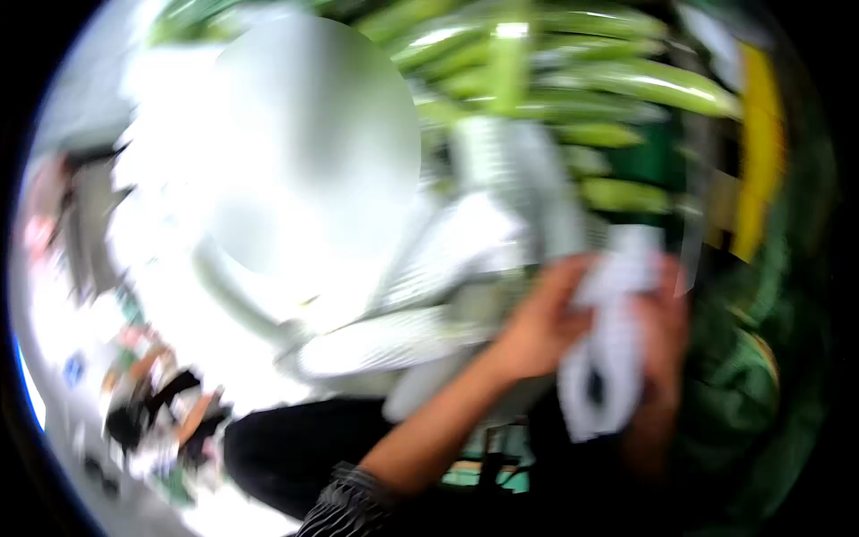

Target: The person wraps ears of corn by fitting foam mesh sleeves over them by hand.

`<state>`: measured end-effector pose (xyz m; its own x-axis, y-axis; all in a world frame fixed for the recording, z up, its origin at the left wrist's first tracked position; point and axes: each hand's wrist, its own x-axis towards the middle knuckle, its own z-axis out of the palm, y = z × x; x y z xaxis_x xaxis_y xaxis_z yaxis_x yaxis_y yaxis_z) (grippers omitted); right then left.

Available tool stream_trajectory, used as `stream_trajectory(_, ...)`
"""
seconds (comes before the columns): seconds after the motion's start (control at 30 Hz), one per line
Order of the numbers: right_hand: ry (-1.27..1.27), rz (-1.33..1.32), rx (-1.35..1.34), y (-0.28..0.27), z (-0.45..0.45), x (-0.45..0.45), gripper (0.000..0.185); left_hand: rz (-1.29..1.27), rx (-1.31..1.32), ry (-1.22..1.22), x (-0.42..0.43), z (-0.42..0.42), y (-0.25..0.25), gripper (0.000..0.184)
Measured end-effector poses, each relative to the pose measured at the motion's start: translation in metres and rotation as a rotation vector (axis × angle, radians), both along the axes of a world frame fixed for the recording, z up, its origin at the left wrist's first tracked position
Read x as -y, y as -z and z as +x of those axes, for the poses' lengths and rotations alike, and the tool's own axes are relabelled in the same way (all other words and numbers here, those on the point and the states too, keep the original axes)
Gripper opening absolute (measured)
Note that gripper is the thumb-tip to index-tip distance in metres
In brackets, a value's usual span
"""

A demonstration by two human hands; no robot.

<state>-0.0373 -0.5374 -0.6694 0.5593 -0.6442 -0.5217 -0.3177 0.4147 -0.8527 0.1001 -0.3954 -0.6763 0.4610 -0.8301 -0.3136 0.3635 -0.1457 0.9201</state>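
In the head view, both hands are at the right of centre, smeared by motion. My left hand (548,324) has its fingers closed on the near side of a white foam net sleeve (617,345), which hangs down with a dark gap in its lower end. On the sleeve's other side my right hand (662,336) grips it, fingers partly hidden behind it. Just left of my hands lie white net-wrapped long pieces (394,342); what is inside them does not show. Beyond the hands, long green vegetables (626,80) lie in a stack, shiny as if in film.
A yellow strip (756,152) stands at the far right, above dark green cloth or sacking (747,385). My dark-clothed knee (295,447) is below. At lower left, a person (157,412) is small and blurred. A large pale round blur at upper left cannot be made out.
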Motion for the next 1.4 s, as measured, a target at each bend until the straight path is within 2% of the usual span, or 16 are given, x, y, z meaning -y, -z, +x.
stream_trajectory(0.07, 0.02, -0.127, -0.065, 0.008, -0.01, -0.002, 0.052, 0.36, 0.704, 0.268, -0.003, 0.01, -0.007, 0.061)
stream_trajectory(0.1, 0.031, -0.142, -0.038, 0.006, -0.015, -0.001, 0.053, 0.565, 0.63, 0.301, -0.002, 0.009, -0.007, 0.059)
stream_trajectory(0.13, 0.028, -0.145, -0.015, 0.005, -0.019, -0.002, 0.054, 0.577, 0.688, 0.222, -0.004, 0.001, -0.002, 0.056)
stream_trajectory(0.2, 0.026, -0.141, -0.002, -0.002, -0.022, -0.011, 0.056, 0.431, 0.644, 0.077, -0.002, -0.002, -0.02, 0.055)
stream_trajectory(0.27, 0.031, -0.149, -0.008, -0.005, -0.026, -0.014, 0.058, 0.266, 0.874, -0.071, 0.004, 0.006, -0.031, 0.057)
stream_trajectory(0.37, 0.017, -0.148, -0.025, -0.007, -0.028, -0.013, 0.061, 0.466, 0.891, 0.065, 0.002, 0.02, -0.027, 0.058)
stream_trajectory(0.47, 0.025, -0.123, -0.028, -0.009, -0.03, -0.02, 0.064, 0.47, 0.996, 0.207, -0.002, 0.003, -0.019, 0.056)
stream_trajectory(0.6, 0.041, -0.124, -0.045, -0.012, -0.031, -0.024, 0.069, 0.469, 0.888, -0.033, -0.005, 0.017, -0.007, 0.052)
stream_trajectory(0.83, 0.092, -0.117, -0.05, -0.016, -0.036, -0.021, 0.076, 0.559, 0.803, 0.08, -0.016, 0.02, 0.005, 0.049)
stream_trajectory(0.93, 0.134, -0.117, -0.049, -0.023, -0.037, -0.019, 0.079, 0.285, 0.734, -0.049, -0.016, 0.034, -0.038, 0.052)
stream_trajectory(1.0, 0.166, -0.111, -0.049, -0.03, -0.037, -0.014, 0.081, 0.275, 0.717, -0.328, -0.007, 0.041, -0.053, 0.057)
stream_trajectory(1.1, 0.237, -0.096, -0.058, -0.046, -0.029, -0.002, 0.084, 0.12, 1.186, -0.977, 0.001, 0.082, -0.052, 0.062)
stream_trajectory(1.13, 0.258, -0.071, -0.057, -0.053, -0.022, 0.001, 0.085, 0.094, 1.254, -1.093, 0.0, 0.092, -0.059, 0.062)
stream_trajectory(1.2, 0.279, -0.025, -0.03, -0.064, -0.005, -0.002, 0.087, -0.004, 1.255, -0.994, 0.002, 0.09, -0.069, 0.062)
stream_trajectory(1.3, 0.153, -0.027, 0.362, -0.061, 0.023, -0.028, 0.079, -0.2, 0.883, -0.414, 0.013, 0.029, -0.065, 0.062)
stream_trajectory(1.4, 0.017, -0.082, 0.167, -0.025, -0.003, -0.019, 0.067, -0.219, 0.57, -0.236, 0.027, 0.003, -0.038, 0.05)
